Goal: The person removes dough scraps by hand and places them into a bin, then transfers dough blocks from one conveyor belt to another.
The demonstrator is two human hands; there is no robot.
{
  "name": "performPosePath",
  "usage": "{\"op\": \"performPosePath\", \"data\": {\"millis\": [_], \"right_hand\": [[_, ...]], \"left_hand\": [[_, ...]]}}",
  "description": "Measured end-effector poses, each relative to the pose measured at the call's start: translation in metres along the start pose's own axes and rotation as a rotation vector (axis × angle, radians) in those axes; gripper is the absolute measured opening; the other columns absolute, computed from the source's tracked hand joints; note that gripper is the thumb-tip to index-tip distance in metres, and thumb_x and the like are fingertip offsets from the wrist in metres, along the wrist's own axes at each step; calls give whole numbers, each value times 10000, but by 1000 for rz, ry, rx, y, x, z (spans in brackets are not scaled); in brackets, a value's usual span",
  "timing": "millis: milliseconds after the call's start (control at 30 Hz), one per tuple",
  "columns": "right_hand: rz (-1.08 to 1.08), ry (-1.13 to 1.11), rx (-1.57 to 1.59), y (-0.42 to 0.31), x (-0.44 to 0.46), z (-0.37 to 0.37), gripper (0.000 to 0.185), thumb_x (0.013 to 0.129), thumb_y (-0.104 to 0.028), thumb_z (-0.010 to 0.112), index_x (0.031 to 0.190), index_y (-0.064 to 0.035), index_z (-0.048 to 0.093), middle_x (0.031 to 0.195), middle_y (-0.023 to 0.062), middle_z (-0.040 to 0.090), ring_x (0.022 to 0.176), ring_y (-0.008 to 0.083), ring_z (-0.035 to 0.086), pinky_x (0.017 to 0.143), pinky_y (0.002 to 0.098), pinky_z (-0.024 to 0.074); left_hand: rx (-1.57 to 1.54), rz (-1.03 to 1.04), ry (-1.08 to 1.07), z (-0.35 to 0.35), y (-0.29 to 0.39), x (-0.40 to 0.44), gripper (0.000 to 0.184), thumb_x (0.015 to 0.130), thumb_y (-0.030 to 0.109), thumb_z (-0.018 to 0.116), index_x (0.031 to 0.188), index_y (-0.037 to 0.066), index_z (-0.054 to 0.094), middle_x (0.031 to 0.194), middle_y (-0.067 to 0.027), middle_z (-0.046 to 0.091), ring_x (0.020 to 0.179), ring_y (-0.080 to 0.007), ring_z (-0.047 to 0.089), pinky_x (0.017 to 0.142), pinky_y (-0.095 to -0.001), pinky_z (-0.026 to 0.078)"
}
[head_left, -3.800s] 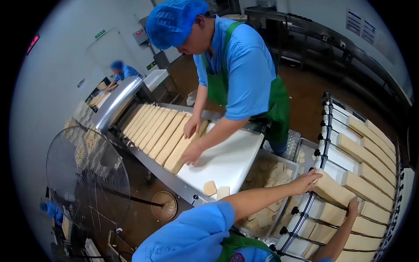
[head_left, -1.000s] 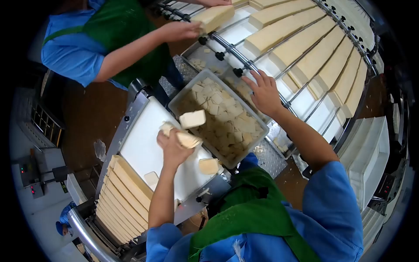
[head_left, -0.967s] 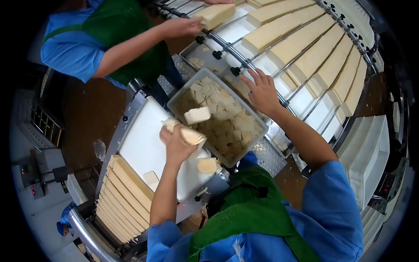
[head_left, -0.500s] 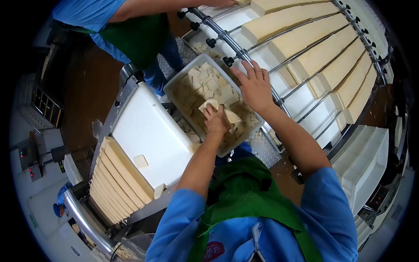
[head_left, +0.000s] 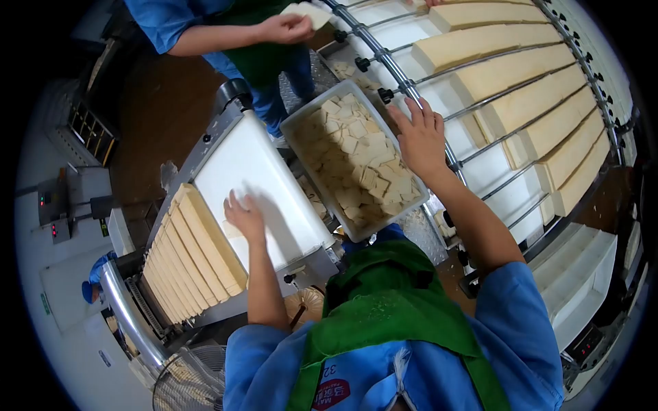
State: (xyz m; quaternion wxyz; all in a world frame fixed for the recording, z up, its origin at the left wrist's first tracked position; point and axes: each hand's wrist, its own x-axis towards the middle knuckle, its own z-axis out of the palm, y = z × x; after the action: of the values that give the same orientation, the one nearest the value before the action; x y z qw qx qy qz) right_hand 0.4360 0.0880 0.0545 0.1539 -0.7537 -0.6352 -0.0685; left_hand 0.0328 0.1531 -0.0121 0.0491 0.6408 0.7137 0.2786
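Note:
My left hand (head_left: 245, 216) is over the white belt (head_left: 236, 161) on the left, fingers spread, beside a pale square piece (head_left: 232, 229) partly covered by the hand. Whether the fingertips touch that piece I cannot tell. My right hand (head_left: 421, 140) rests open by the steel rail (head_left: 404, 81) of the right-hand conveyor, fingers spread and holding nothing. Between my arms stands a light plastic bin (head_left: 317, 179), filled with loose pale flat pieces (head_left: 353, 147). A row of long pale slabs (head_left: 195, 257) lies at the lower end of the belt.
Across the bin, a co-worker's hand (head_left: 288, 29) holds a pale flat piece (head_left: 308, 14). Long pale slabs (head_left: 510, 72) lie between metal rods on the right conveyor. White trays (head_left: 576, 274) are stacked at right. A wire fan guard (head_left: 188, 380) stands lower left.
My left hand has let go of a pale clump in the bin and moved left to the belt. My right hand stays by the rail. A co-worker's hand now shows a pale piece.

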Motion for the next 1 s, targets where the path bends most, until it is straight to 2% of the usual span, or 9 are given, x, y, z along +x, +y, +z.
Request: {"op": "performPosePath", "data": {"millis": [100, 133, 267, 467, 500, 600, 733, 833, 1000], "right_hand": [[-10, -5, 17, -1, 0, -3, 579, 752, -102, 604, 1309, -187, 474, 1354, 114, 433, 1298, 328, 332, 1020, 474, 278], [-19, 5, 9, 0, 0, 1, 609, 731, -113, 626, 1316, -182, 469, 1351, 119, 435, 1292, 333, 335, 1014, 470, 283], [-49, 36, -3, -2, 0, 0, 561, 743, -100, 597, 1290, -172, 499, 1339, 125, 442, 1281, 340, 342, 1008, 465, 286], [-61, 34, -15, -1, -3, -1, 542, 743, -109, 605, 1277, -122, 511, 1358, 165, 423, 1274, 369, 355, 993, 476, 309], [-60, -25, -20, 2, -3, 2, 708, 693, -119, 689, 1351, -132, 427, 1407, 170, 355, 1306, 375, 298, 1026, 484, 277], [-80, 11, 16, 1, -5, -1, 633, 705, -114, 652, 1309, -114, 461, 1360, 194, 394, 1274, 398, 323, 1009, 496, 283], [-78, 1, 24, 2, -4, -2, 582, 721, -109, 620, 1285, -98, 479, 1319, 216, 422, 1254, 418, 337, 1003, 515, 275], [-87, 3, 28, 5, -5, 3, 557, 736, -123, 611, 1278, -98, 490, 1330, 221, 420, 1270, 413, 326, 1007, 520, 265], [-81, 25, 1, 5, -4, 11, 550, 731, -126, 632, 1265, -109, 504, 1336, 201, 424, 1286, 388, 318, 1015, 502, 259]], "left_hand": [[136, -188, -299, 11, -87, 6, 536, 884, 360, 552, 1324, 66, 469, 1335, -292, 381, 1245, -446, 309, 1017, -555, 280], [175, -147, -194, 17, -91, -5, 552, 873, 375, 560, 1324, 70, 470, 1327, -298, 384, 1230, -451, 318, 1010, -562, 283], [10, 4, -37, 31, -40, -39, 517, 859, 300, 580, 1294, 34, 493, 1286, -312, 406, 1185, -444, 352, 995, -562, 286], [-520, 25, -256, -9, 26, -75, 347, 898, 214, 567, 1185, 19, 571, 1284, -249, 444, 1209, -391, 419, 1030, -425, 347], [-453, 30, -212, -24, 26, -81, 351, 894, 216, 566, 1181, 15, 575, 1292, -261, 444, 1224, -409, 401, 1041, -437, 331], [-92, -268, -158, -55, -10, -109, 520, 854, 306, 599, 1227, -46, 515, 1306, -307, 423, 1240, -443, 370, 1044, -489, 302], [388, -408, -583, -93, -33, -126, 714, 774, 530, 604, 1241, 9, 463, 1172, -308, 502, 1100, -462, 468, 961, -557, 329], [294, -338, -476, -78, -34, -132, 675, 768, 546, 597, 1187, 26, 496, 1113, -287, 523, 1038, -458, 495, 899, -605, 335], [-116, -262, -236, -28, -3, -121, 534, 763, 437, 658, 1029, -12, 545, 1004, -298, 533, 928, -464, 519, 815, -503, 437]]}}
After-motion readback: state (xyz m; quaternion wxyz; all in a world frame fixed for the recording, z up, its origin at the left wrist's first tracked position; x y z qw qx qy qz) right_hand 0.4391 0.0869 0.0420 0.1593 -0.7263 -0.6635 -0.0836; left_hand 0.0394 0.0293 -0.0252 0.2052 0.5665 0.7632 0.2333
